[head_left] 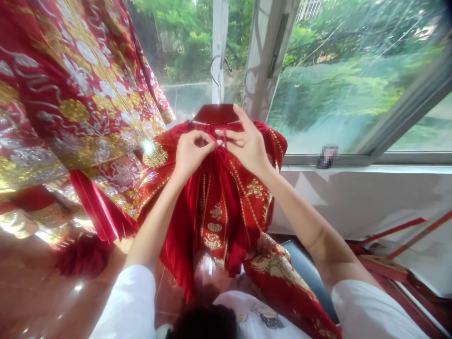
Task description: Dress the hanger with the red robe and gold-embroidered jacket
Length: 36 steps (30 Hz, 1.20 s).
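A red garment with gold embroidery (214, 214) hangs in front of me on a dark red hanger (216, 114) with a metal hook (213, 70). Both my hands meet at its top edge, just under the hanger. My left hand (192, 151) pinches a thin red cord (224, 136) with thumb and forefinger. From the other side, my right hand (250, 147) closes on the same cord, one finger stretched up beside the hanger. Gathered red cloth falls below the fingertips. How the cord runs between the fingers is partly hidden.
To the left hangs a large red garment (102, 80) with gold and silver embroidery. A sliding window (353, 89) stands behind, with a small blurred object (326, 159) on its sill. At lower right are a dark seat (307, 263) and a red wooden frame (384, 268).
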Available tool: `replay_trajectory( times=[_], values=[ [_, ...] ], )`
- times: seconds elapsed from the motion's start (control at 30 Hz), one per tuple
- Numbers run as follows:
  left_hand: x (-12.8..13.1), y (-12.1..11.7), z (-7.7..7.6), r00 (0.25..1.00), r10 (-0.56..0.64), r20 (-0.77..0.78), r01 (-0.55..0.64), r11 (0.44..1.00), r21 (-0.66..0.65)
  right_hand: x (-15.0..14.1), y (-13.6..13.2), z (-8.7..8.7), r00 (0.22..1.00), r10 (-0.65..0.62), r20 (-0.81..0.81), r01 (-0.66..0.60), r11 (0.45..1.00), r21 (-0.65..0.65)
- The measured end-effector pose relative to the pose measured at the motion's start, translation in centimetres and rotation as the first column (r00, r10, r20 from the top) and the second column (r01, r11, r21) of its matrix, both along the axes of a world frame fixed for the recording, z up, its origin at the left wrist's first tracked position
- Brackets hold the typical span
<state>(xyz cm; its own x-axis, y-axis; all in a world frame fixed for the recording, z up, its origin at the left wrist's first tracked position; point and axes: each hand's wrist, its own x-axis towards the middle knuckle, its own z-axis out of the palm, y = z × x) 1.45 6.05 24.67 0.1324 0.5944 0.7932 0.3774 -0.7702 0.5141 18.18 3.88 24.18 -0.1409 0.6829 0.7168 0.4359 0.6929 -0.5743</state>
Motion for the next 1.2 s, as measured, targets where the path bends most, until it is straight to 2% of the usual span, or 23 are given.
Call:
replay_trajectory(
  times=[0.07,0.2,0.33,0.4,0.53,0.73,0.8,0.9,0.97,1.0,1.07,1.13,1.2],
  values=[
    [0.0,0.7,-0.3,0.999,-0.035,-0.014,0.034,0.998,-0.047,-0.3,0.3,-0.8,0.988,-0.106,0.114,0.104,0.994,0.023],
    [-0.6,2.0,-0.7,0.991,-0.017,-0.131,0.016,1.0,-0.009,-1.1,0.5,-1.5,0.944,-0.238,0.229,0.226,0.971,0.077],
    [-1.0,2.5,-1.1,0.99,-0.089,-0.109,0.092,0.996,0.02,-1.5,1.0,-1.5,0.932,-0.231,0.279,0.208,0.972,0.107],
    [-1.1,2.3,-1.2,0.992,-0.043,-0.12,0.05,0.997,0.051,-1.4,1.5,-1.5,0.935,-0.213,0.285,0.176,0.973,0.148],
    [-1.3,1.3,-1.4,0.958,0.106,-0.266,-0.057,0.981,0.186,-0.8,2.7,-1.8,0.934,-0.21,0.289,0.152,0.965,0.212],
    [-1.2,0.1,-1.7,0.94,0.157,-0.302,-0.076,0.962,0.263,-0.8,2.9,-2.1,0.934,-0.225,0.279,0.143,0.948,0.284],
    [-1.6,-0.4,-1.5,0.914,0.274,-0.301,-0.172,0.93,0.324,-0.6,2.4,-2.0,0.932,-0.25,0.262,0.167,0.939,0.302],
    [-2.8,-1.0,-1.2,0.794,0.519,-0.315,-0.354,0.817,0.455,0.3,1.5,-2.1,0.915,-0.32,0.245,0.25,0.928,0.278],
    [-3.8,-1.2,-1.3,0.736,0.604,-0.305,-0.417,0.76,0.498,1.0,1.0,-2.2,0.908,-0.361,0.214,0.307,0.919,0.246],
    [-4.2,-1.3,-1.4,0.737,0.608,-0.295,-0.425,0.757,0.496,1.2,0.9,-2.3,0.907,-0.372,0.197,0.326,0.917,0.229],
    [-4.4,-1.3,-1.8,0.801,0.537,-0.265,-0.395,0.806,0.441,1.2,0.6,-2.3,0.915,-0.371,0.158,0.339,0.92,0.198],
    [-4.0,-1.4,-2.0,0.902,0.383,-0.198,-0.314,0.898,0.309,0.7,0.5,-2.2,0.939,-0.325,0.111,0.304,0.936,0.176],
    [-3.2,-1.5,-2.1,0.974,0.207,-0.096,-0.193,0.972,0.135,0.1,0.5,-1.9,0.97,-0.238,0.053,0.228,0.961,0.155]
  ],
)
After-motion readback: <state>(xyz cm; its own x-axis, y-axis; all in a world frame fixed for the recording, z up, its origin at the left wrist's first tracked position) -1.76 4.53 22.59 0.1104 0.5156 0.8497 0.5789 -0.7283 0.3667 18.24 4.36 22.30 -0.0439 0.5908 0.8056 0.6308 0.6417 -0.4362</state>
